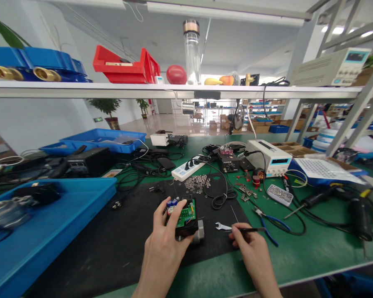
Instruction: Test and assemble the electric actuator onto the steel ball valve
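Observation:
My left hand (167, 240) is wrapped over a black housing (189, 228) with a green circuit board (186, 214) exposed on top. Blue cylindrical parts stand on the board, and a grey metal fitting (200, 231) juts from the housing's side. On the black mat, my right hand (250, 244) pinches a thin, dark pointed tool (253, 229), possibly tweezers. Just left of those fingertips lies a silver open-end wrench (223, 226); whether the fingers touch it I cannot tell. Blue-handled pliers (270, 219) rest to the right.
Small metal rings (199, 183) are scattered behind the housing, near a white power strip (186, 169). A blue tray (90, 207) stands at the left. To the right are a soldering iron (317, 198), a dish of small parts (279, 195) and a power supply (269, 157). A shelf (136, 90) spans above.

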